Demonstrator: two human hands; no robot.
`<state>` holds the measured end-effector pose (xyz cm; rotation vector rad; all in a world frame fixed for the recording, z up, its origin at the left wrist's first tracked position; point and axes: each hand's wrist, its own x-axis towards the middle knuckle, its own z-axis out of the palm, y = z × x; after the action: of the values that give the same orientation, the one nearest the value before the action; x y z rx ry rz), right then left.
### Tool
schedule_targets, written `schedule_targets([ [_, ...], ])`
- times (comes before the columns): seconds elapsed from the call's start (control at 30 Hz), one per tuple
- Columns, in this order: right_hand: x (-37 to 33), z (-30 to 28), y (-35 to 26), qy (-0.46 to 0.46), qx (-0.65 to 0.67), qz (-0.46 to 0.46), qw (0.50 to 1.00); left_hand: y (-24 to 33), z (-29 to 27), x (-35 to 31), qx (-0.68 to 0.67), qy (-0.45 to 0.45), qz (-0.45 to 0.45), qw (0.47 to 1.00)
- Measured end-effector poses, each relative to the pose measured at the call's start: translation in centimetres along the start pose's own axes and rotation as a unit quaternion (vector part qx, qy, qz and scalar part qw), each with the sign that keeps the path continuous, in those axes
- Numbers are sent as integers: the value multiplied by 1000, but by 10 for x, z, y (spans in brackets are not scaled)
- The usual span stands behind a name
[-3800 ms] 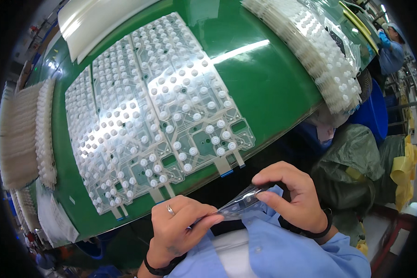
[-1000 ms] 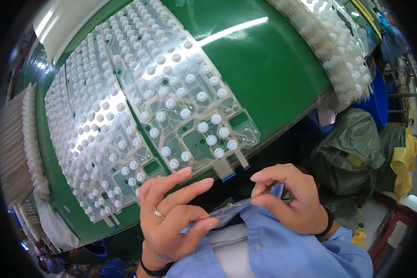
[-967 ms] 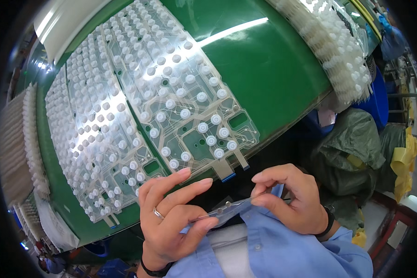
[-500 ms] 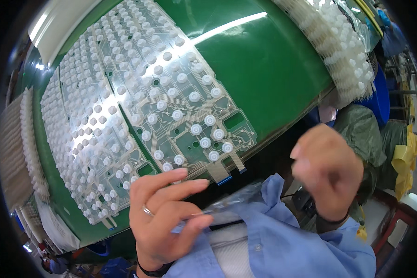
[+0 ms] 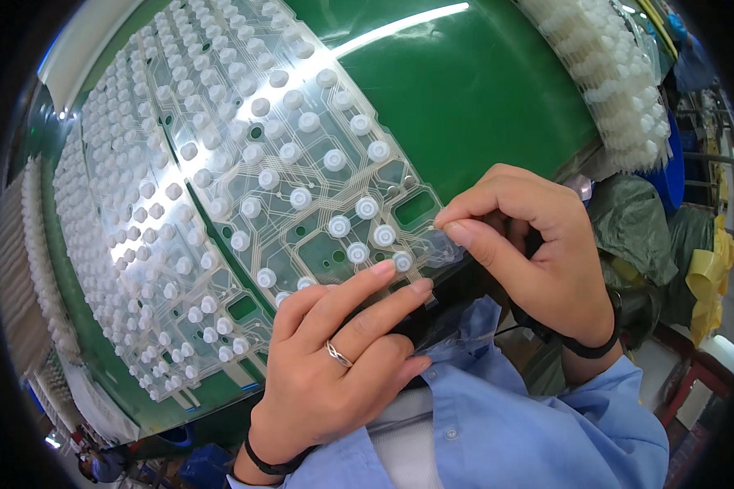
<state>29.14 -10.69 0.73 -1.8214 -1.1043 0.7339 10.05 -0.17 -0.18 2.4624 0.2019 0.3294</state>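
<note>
Clear keyboard membrane sheets with white rubber domes and printed traces lie side by side on a green tabletop. My left hand rests on the near edge of the right-hand sheet, its fingers stretched out beside a dome and the connector tail. A ring and a dark wristband are on this hand. Thumb and forefinger of my right hand pinch together at the sheet's right corner. What lies between those fingertips is too small to make out. Crumpled clear film shows just below them.
Stacked domed sheets stand at the far right edge of the green table. Another stack lines the left edge. Right of the table are dark green bags, a blue bin and yellow material.
My right hand has come in leftward from beside the table to the sheet's right corner, fingertips pinched. My left hand has slid right along the near edge. The view has shifted slightly.
</note>
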Motion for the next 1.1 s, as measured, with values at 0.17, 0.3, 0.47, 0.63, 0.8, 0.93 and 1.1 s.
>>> schedule_targets([
  [0.17, -1, 3, 1, 8, -3, 7, 1000, -2, 0, 0, -4, -2, 1, 1000],
  [0.3, 0, 4, 0, 12, -6, 11, 1000, -2, 0, -1, -1, -3, 2, 1000],
  [0.47, 0, 5, 1, 12, -16, 6, 1000, -3, 0, -1, -2, -5, 0, 1000],
  [0.63, 1, 5, 1, 12, -27, -1, 1000, -2, -1, 0, -5, -6, 0, 1000],
  [0.8, 1, 6, 2, 20, -27, -4, 999, -3, 0, 0, -8, -3, 2, 1000],
  [0.93, 0, 6, 2, 21, -24, 2, 999, -3, 0, 0, -9, -4, 4, 1000],
  [1.1, 1, 4, 0, 16, 21, 19, 999, -3, 0, 0, -9, -5, 2, 1000],
])
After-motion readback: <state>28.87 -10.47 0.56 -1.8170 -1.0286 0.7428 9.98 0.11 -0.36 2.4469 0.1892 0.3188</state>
